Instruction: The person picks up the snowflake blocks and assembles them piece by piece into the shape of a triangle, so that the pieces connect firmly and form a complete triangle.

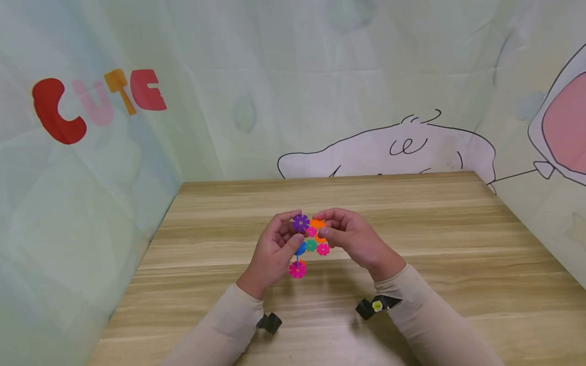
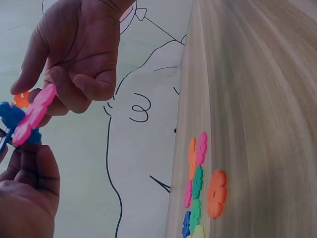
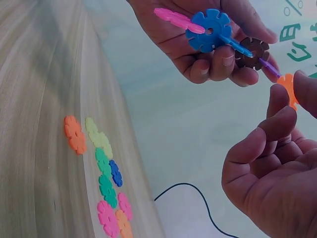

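The left hand [image 1: 273, 249] pinches a chain of slotted plastic discs [image 3: 236, 46] near its brown disc [image 3: 252, 53], and the right hand [image 1: 361, 241] has thumb and fingers closed on an orange disc [image 3: 288, 90]. Both hands are raised over the surface [image 1: 215, 218], and the chain hangs between them, with a pink disc [image 1: 297, 270] at its lower end. The purple disc [image 3: 270, 68] meets the orange one at the rim; whether their slots are engaged, I cannot tell.

To fit these two well, it would help to keep the grip close to the purple disc, set the planes crosswise, line slot to slot and press straight; pushing askew could bend a petal or loosen the joints further down. The right thumb covers part of the orange disc, so the slot is hard to see.

On the surface beyond, a cluster of loose discs [image 2: 197, 182] lies flat, with a separate orange piece [image 2: 216, 194] just beside it. Nothing visible blocks the gap between the hands, though the dangling chain could swing and snag.
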`<state>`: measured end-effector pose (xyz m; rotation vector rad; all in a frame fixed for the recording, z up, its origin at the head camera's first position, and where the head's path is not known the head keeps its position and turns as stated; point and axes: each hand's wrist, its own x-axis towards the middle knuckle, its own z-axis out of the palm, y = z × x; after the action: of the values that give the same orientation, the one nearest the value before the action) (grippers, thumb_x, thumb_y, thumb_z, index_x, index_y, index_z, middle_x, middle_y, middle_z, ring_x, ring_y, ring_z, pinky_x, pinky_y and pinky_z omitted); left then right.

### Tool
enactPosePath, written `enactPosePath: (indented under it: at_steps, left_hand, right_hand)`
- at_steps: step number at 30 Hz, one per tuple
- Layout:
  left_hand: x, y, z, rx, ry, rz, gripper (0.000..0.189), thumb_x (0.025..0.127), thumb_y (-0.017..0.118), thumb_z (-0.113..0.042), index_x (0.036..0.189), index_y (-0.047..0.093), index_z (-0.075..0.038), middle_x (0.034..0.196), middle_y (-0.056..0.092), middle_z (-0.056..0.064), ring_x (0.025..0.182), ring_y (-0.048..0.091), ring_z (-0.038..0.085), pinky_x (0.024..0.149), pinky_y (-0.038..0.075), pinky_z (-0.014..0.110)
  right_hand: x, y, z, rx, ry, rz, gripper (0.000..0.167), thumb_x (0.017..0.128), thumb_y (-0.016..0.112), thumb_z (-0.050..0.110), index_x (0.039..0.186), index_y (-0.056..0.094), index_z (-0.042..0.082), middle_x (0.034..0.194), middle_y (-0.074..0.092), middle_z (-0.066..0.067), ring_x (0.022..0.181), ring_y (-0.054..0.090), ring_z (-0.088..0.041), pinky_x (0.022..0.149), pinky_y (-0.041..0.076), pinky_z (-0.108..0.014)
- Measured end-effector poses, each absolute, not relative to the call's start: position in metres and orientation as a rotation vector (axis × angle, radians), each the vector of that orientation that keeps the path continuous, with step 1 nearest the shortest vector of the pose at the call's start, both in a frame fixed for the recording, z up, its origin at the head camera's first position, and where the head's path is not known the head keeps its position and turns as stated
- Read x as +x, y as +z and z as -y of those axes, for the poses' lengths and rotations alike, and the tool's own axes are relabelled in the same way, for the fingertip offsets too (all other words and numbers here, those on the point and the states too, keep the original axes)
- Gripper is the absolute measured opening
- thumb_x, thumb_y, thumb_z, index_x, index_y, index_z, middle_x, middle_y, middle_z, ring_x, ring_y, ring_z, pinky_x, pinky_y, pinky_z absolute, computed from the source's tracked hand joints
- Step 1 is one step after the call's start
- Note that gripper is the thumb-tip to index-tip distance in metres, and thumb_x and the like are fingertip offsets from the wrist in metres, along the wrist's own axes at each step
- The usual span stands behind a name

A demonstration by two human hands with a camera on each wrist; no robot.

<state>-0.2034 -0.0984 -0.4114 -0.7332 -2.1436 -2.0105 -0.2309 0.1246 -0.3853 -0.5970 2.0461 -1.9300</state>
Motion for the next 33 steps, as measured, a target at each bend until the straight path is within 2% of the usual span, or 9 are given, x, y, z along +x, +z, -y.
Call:
enactPosePath:
  at_steps: [3,10,15,22,29,33]
  left_hand:
    - [-0.2029,-0.4112,0.0984,-0.747,-2.022,2.133,0.043,0.107,0.057,-0.004,0.148,0.050,-0.006,0.119,0.064,0.030,0.107,0.067,0.030,0.089,0.058,0.024]
    - [-0.2023,-0.4124,0.0989,-0.783,-2.033,2.102,0.042,0.104,0.060,-0.001,0.145,0.049,-0.001,0.120,0.063,0.036,0.105,0.067,0.013,0.090,0.059,0.024]
    - [-0.2011,-0.4105,0.0988,-0.801,-2.026,2.090,0.043,0.103,0.062,0.001,0.144,0.050,0.000,0.118,0.065,0.033,0.101,0.067,0.012,0.088,0.059,0.022]
    - [-0.2019,-0.4110,0.0980,-0.833,-2.023,2.063,0.044,0.102,0.063,0.002,0.144,0.049,0.000,0.119,0.063,0.037,0.100,0.066,0.010,0.088,0.058,0.021]
    - [-0.2008,-0.4120,0.0978,-0.869,-2.018,2.067,0.044,0.103,0.064,-0.004,0.145,0.049,-0.002,0.117,0.065,0.028,0.100,0.065,0.013,0.087,0.058,0.022]
    - [-0.2011,-0.4137,0.0972,-0.879,-2.004,2.069,0.045,0.103,0.065,-0.004,0.144,0.049,-0.001,0.116,0.066,0.026,0.099,0.065,0.013,0.087,0.058,0.022]
  right_hand:
    - [-0.2310,-0.3851,-0.1250,-0.600,-1.917,-2.042,0.029,0.105,0.062,0.009,0.131,0.062,-0.003,0.102,0.068,-0.009,0.084,0.062,-0.015,0.075,0.059,-0.025]
    - [-0.2299,-0.3837,-0.1259,-0.621,-1.910,-2.010,0.029,0.106,0.060,0.008,0.131,0.062,-0.006,0.101,0.068,-0.012,0.081,0.062,-0.013,0.075,0.060,-0.025]
    - [-0.2293,-0.3829,-0.1279,-0.646,-1.913,-1.990,0.031,0.106,0.061,0.009,0.131,0.060,-0.009,0.101,0.070,-0.006,0.081,0.063,-0.013,0.076,0.060,-0.024]
    - [-0.2288,-0.3833,-0.1292,-0.649,-1.936,-1.956,0.030,0.104,0.062,0.007,0.130,0.058,-0.009,0.098,0.069,-0.003,0.080,0.064,-0.012,0.075,0.060,-0.024]
    - [-0.2275,-0.3837,-0.1250,-0.649,-1.949,-1.983,0.026,0.103,0.065,0.006,0.124,0.058,-0.007,0.091,0.063,-0.004,0.077,0.060,-0.012,0.072,0.058,-0.022]
    - [-0.2246,-0.3819,-0.1212,-0.629,-1.965,-1.975,0.022,0.102,0.064,0.003,0.121,0.057,-0.007,0.089,0.062,-0.003,0.076,0.059,-0.011,0.070,0.057,-0.022]
